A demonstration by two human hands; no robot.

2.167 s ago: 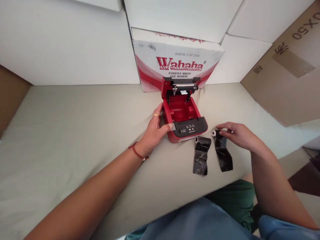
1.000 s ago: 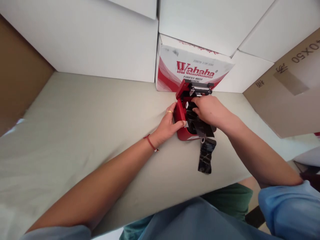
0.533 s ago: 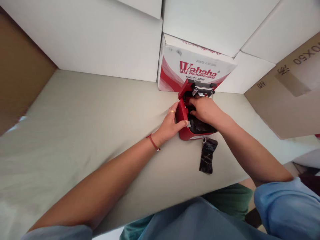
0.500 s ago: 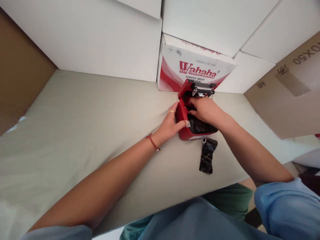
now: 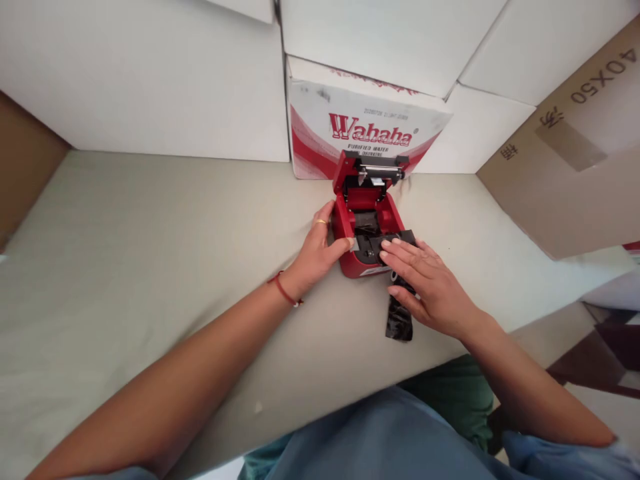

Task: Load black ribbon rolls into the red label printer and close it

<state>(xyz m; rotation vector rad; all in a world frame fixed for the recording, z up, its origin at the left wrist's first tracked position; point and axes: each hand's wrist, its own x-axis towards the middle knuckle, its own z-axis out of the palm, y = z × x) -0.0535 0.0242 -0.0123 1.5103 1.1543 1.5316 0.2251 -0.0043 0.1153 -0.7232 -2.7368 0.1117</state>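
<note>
A small red label printer [image 5: 350,265] stands on the table with its lid [image 5: 345,172] tipped up and back. My left hand [image 5: 319,248] grips its left wall, thumb on the front left corner and fingers along the outside. Inside the red bay lies a roll of black film [image 5: 367,221]. Black film also runs over the printer's front edge. My right hand [image 5: 434,285] rests on that film with fingers stretched out flat, partly covering the front right corner. Below it, a loose black strip with a small roll core [image 5: 399,321] lies on the table, partly hidden by the right thumb.
Right behind the printer stands a Wahaha water carton [image 5: 370,113]. White boxes [image 5: 175,80] form a wall along the back. A brown carton [image 5: 570,167] stands at the right and another brown carton [image 5: 25,160] at the left. The table's front edge runs near my body.
My right hand has come out of the printer's bay towards me and now lies flat at its front edge. Black film now shows across the front. My left hand keeps its grip.
</note>
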